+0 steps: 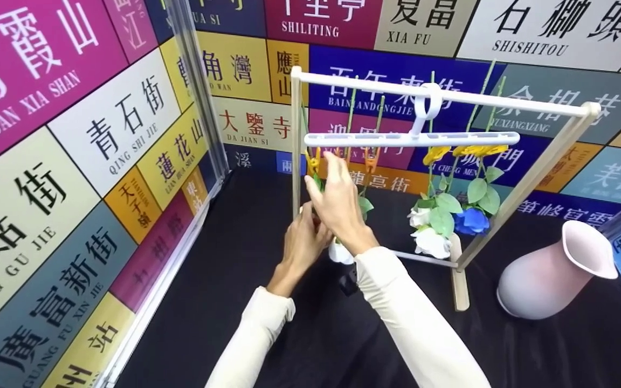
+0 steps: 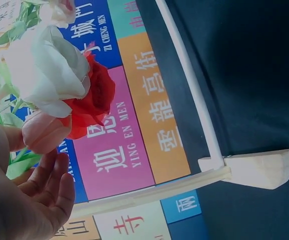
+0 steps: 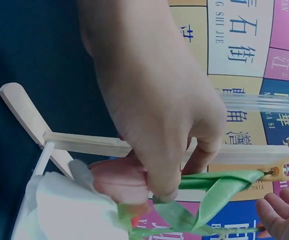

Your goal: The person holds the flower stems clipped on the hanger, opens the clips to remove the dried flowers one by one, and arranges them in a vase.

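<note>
My left hand (image 1: 302, 242) pinches a pink tulip (image 2: 47, 131) just below its bloom. In the right wrist view, the tulip's green leaves (image 3: 219, 185) run to a yellow-orange clip (image 3: 284, 172) at the stem. Higher up, my right hand (image 1: 340, 196) is raised by that clip, its thumb and fingers spread apart on either side of it. The clip hangs from the left end of a white hanger (image 1: 364, 141). Close beside the tulip hang a white rose (image 2: 49, 70) and a red rose (image 2: 97, 95), heads down.
A wooden rack (image 1: 526, 188) with a white top bar carries the hanger. On its right side, white roses (image 1: 432, 242) and a blue rose (image 1: 471, 221) hang from yellow clips (image 1: 480, 151). A pink-white vase (image 1: 550, 275) stands right on the black cloth (image 1: 208, 269). Sign-covered walls enclose the table.
</note>
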`<state>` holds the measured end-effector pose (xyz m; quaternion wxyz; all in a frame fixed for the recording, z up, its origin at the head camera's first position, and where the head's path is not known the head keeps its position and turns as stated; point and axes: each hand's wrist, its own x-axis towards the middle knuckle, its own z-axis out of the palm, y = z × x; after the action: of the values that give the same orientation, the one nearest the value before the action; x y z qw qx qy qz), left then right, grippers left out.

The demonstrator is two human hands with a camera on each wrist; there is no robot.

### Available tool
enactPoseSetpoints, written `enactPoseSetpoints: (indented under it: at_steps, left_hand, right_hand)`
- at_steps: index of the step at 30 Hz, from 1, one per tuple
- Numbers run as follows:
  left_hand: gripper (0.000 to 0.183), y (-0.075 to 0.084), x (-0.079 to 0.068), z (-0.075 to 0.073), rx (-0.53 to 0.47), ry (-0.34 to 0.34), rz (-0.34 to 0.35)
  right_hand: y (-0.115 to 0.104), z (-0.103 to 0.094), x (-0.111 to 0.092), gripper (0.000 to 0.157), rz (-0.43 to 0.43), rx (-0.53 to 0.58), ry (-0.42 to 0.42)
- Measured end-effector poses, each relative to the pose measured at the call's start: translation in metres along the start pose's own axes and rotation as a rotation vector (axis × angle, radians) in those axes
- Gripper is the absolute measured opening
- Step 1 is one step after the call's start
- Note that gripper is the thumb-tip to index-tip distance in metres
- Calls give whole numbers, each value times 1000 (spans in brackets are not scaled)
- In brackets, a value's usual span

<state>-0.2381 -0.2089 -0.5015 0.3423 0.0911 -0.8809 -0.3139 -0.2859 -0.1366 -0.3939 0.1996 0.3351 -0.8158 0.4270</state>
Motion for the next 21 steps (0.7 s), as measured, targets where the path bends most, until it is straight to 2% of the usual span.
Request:
enactPoseSetpoints:
  at_steps: [6,12,21]
  left_hand:
    - [25,1,0,0,44,17,61]
    - [26,0,-2,0,93,42,122]
    - [26,0,-4,0,119,35,122]
  right_hand:
    - [-5,5,5,47,11,-24,70]
    - [-9,8,8,44,43,-35,118]
    - [-12,10,15,36,80,-58,124]
